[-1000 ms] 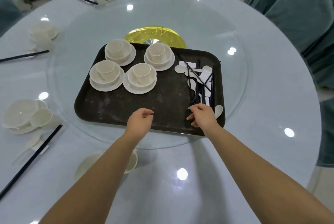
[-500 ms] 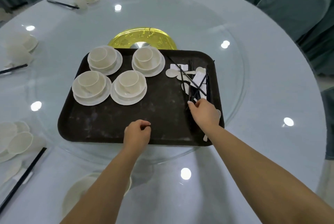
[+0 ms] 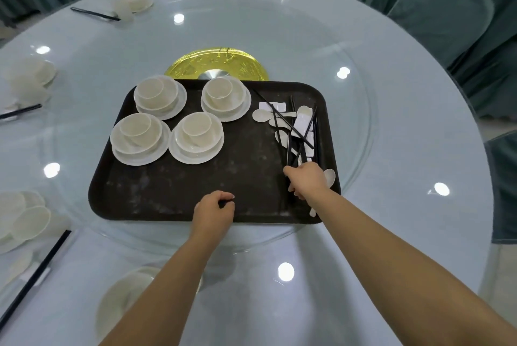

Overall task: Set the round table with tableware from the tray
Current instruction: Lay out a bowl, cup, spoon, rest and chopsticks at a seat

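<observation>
A dark brown tray [image 3: 195, 186] sits on the glass turntable of the round table [image 3: 405, 234]. On its left half stand several stacks of white plate, bowl and cup [image 3: 195, 136]. Black chopsticks [image 3: 296, 133] lie crossed over white spoons [image 3: 261, 116] and rests on its right side. My right hand [image 3: 307, 180] is closed on the near ends of the chopsticks. My left hand [image 3: 214, 211] rests at the tray's near edge with its fingers curled in, and I see nothing in it.
A gold hub [image 3: 215, 66] shows behind the tray. Place settings with chopsticks lie at the near left [image 3: 22, 220], the left [image 3: 30, 77] and the far side [image 3: 131, 1]. A white plate [image 3: 126, 295] lies under my left forearm. Covered chairs [image 3: 447, 10] ring the right side.
My right hand reached forward into the chopstick pile and closed on the sticks' ends. My left hand curled into a fist at the tray's near edge.
</observation>
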`<state>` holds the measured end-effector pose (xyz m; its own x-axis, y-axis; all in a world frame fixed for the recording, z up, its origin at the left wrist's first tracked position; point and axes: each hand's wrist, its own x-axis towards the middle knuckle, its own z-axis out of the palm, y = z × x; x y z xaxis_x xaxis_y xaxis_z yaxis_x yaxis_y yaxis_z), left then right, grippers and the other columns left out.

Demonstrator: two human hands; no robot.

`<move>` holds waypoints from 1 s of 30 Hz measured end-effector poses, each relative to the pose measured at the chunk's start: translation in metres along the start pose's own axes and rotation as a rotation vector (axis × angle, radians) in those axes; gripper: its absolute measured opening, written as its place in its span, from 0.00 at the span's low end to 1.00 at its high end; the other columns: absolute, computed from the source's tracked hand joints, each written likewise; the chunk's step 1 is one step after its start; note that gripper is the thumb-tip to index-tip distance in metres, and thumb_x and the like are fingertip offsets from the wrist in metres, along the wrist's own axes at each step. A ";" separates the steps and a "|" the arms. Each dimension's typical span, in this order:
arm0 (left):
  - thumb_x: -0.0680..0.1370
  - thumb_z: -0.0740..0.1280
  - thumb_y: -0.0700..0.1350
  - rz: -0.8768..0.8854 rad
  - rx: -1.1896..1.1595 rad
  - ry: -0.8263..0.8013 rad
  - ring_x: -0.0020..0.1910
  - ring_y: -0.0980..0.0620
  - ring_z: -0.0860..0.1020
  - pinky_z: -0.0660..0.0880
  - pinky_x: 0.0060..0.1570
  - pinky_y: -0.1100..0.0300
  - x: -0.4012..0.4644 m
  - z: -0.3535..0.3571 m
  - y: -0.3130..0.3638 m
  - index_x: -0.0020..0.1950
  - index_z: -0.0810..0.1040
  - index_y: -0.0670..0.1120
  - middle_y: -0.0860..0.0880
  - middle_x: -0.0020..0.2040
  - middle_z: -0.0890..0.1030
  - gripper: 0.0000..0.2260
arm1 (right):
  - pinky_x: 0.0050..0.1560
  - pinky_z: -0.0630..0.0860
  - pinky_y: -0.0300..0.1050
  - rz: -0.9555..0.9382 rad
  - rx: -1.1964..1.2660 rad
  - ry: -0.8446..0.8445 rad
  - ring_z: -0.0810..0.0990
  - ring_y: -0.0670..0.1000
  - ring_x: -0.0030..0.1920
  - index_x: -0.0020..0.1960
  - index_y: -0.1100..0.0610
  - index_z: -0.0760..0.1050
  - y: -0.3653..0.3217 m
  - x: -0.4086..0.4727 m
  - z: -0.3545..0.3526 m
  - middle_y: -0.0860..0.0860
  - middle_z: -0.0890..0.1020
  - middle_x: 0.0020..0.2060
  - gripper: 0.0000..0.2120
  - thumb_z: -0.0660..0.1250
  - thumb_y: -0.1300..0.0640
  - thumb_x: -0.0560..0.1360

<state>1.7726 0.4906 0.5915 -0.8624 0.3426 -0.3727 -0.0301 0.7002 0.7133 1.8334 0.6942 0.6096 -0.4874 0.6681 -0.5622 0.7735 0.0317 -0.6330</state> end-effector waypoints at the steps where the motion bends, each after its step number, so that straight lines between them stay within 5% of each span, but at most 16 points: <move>1: 0.78 0.64 0.40 0.023 -0.034 0.019 0.51 0.54 0.76 0.69 0.46 0.65 -0.004 0.000 0.001 0.55 0.81 0.48 0.50 0.54 0.79 0.09 | 0.25 0.68 0.38 0.038 0.102 -0.062 0.70 0.47 0.19 0.33 0.61 0.74 0.001 -0.008 0.001 0.52 0.78 0.22 0.14 0.64 0.56 0.75; 5: 0.77 0.63 0.37 0.110 -0.157 0.089 0.45 0.60 0.78 0.70 0.43 0.69 -0.016 0.000 0.009 0.51 0.81 0.49 0.54 0.46 0.81 0.10 | 0.20 0.66 0.35 0.106 0.290 -0.339 0.69 0.47 0.17 0.40 0.60 0.72 0.007 -0.048 0.012 0.53 0.78 0.22 0.09 0.64 0.58 0.78; 9: 0.79 0.63 0.40 -0.083 -0.364 -0.106 0.41 0.54 0.79 0.74 0.42 0.64 -0.024 0.004 0.027 0.54 0.81 0.43 0.48 0.44 0.83 0.08 | 0.26 0.74 0.38 0.138 0.380 -0.524 0.75 0.47 0.21 0.45 0.58 0.70 0.012 -0.084 0.022 0.53 0.79 0.25 0.07 0.60 0.58 0.81; 15: 0.79 0.66 0.46 -0.192 -0.463 -0.243 0.30 0.53 0.77 0.71 0.30 0.65 -0.041 0.000 0.039 0.40 0.82 0.41 0.48 0.32 0.82 0.12 | 0.31 0.80 0.40 0.064 0.329 -0.677 0.81 0.49 0.27 0.46 0.61 0.73 0.012 -0.124 0.038 0.54 0.81 0.28 0.10 0.58 0.57 0.81; 20: 0.78 0.69 0.42 -0.203 -0.589 -0.178 0.40 0.50 0.82 0.78 0.45 0.57 -0.049 -0.005 0.039 0.54 0.81 0.40 0.46 0.42 0.86 0.08 | 0.31 0.80 0.41 -0.039 0.178 -0.718 0.81 0.50 0.26 0.46 0.61 0.74 0.009 -0.133 0.041 0.54 0.82 0.29 0.08 0.59 0.59 0.80; 23: 0.78 0.68 0.39 -0.208 -0.659 -0.068 0.38 0.50 0.81 0.78 0.43 0.57 -0.050 -0.011 0.038 0.58 0.79 0.39 0.45 0.41 0.84 0.09 | 0.32 0.79 0.41 -0.189 0.087 -0.610 0.79 0.50 0.26 0.45 0.57 0.77 0.009 -0.126 0.037 0.53 0.81 0.30 0.10 0.63 0.53 0.79; 26: 0.80 0.64 0.36 -0.241 -0.775 -0.028 0.36 0.50 0.81 0.81 0.39 0.61 -0.050 -0.017 0.035 0.56 0.77 0.38 0.42 0.42 0.80 0.06 | 0.38 0.79 0.45 -0.358 -0.042 -0.297 0.79 0.49 0.31 0.42 0.52 0.80 0.012 -0.106 0.027 0.50 0.82 0.34 0.14 0.65 0.44 0.77; 30: 0.80 0.62 0.34 -0.281 -0.768 -0.035 0.40 0.46 0.82 0.82 0.43 0.54 -0.055 -0.018 0.027 0.51 0.76 0.41 0.42 0.46 0.78 0.04 | 0.52 0.75 0.48 -0.417 -0.435 0.049 0.80 0.56 0.54 0.60 0.53 0.78 0.025 -0.066 0.007 0.53 0.83 0.51 0.13 0.59 0.51 0.80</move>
<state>1.8104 0.4789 0.6417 -0.7553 0.2468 -0.6071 -0.5914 0.1427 0.7937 1.8821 0.6455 0.6274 -0.7742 0.5667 -0.2819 0.6208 0.5929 -0.5130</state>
